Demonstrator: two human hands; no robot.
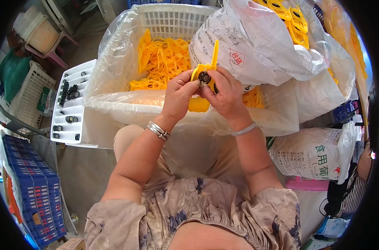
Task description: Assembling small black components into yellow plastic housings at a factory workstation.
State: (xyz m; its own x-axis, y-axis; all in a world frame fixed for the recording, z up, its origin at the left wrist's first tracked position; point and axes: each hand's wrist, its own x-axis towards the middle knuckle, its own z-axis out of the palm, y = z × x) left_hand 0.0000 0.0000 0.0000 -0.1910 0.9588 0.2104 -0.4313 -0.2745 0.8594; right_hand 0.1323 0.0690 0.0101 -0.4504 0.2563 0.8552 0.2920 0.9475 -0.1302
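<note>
Between my two hands, above the crate, is a yellow plastic part (215, 58) with a long narrow arm pointing up. A round black ring piece (204, 77) sits in its wider lower end. My left hand (179, 93) pinches the left edge of the part with thumb and fingertips. My right hand (226, 93) is closed round its right side, the thumb close to the black ring. A second dark round spot shows partly by the right fingers. Below the hands lies another yellow piece (200, 105), partly covered by them.
A white crate (173, 20) lined with clear plastic holds a heap of yellow strips (166, 58). At its left stands a white compartment tray (79, 109) of black small parts. A white woven sack (256, 41) with yellow parts leans at right. Blue crates (33, 189) stand lower left.
</note>
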